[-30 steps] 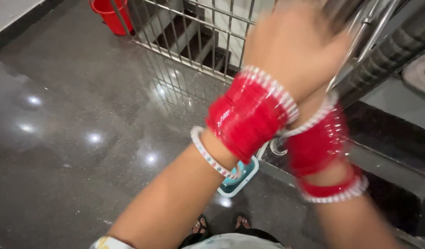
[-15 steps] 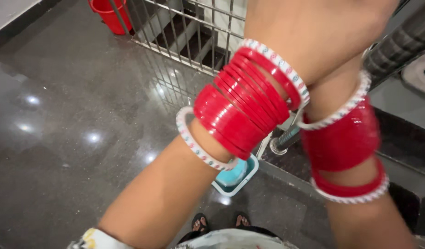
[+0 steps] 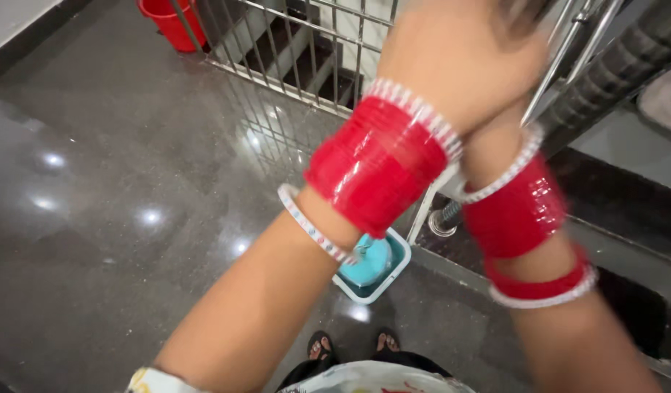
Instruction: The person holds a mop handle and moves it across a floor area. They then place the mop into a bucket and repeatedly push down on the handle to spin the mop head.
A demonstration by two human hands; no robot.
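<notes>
Glossy red plastic bangles [image 3: 379,164], polished stone floor [image 3: 95,218], shiny metal grille [image 3: 292,51].

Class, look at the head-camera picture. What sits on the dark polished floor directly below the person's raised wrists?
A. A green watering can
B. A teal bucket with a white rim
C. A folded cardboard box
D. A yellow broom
B: a teal bucket with a white rim stands on the floor just under the left wrist's red bangles, beside the metal grille.
</notes>
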